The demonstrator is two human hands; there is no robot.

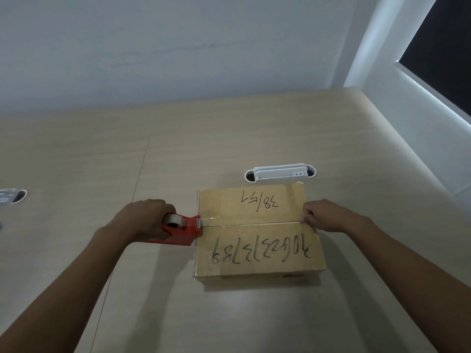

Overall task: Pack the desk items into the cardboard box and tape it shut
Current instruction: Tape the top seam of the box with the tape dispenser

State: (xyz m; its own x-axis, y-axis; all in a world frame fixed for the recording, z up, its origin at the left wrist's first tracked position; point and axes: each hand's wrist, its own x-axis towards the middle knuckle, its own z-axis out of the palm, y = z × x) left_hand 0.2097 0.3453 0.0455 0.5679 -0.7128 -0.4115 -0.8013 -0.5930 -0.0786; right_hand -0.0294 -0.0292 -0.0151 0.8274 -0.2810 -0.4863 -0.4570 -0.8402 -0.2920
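A closed cardboard box (pixel 257 250) with black handwritten numbers on both top flaps stands on the wooden desk (pixel 178 154). My left hand (pixel 145 220) grips a red tape dispenser (pixel 182 229) holding a clear tape roll, its front end against the box's left edge at the centre seam. Clear tape runs along that seam (pixel 249 222). My right hand (pixel 323 216) presses with closed fingers on the right end of the seam, at the box's right edge.
A white cable grommet (pixel 280 172) is set into the desk just behind the box. Another grommet (pixel 11 198) shows at the far left edge. A white wall runs behind the desk, and a dark window (pixel 443 47) is at the right.
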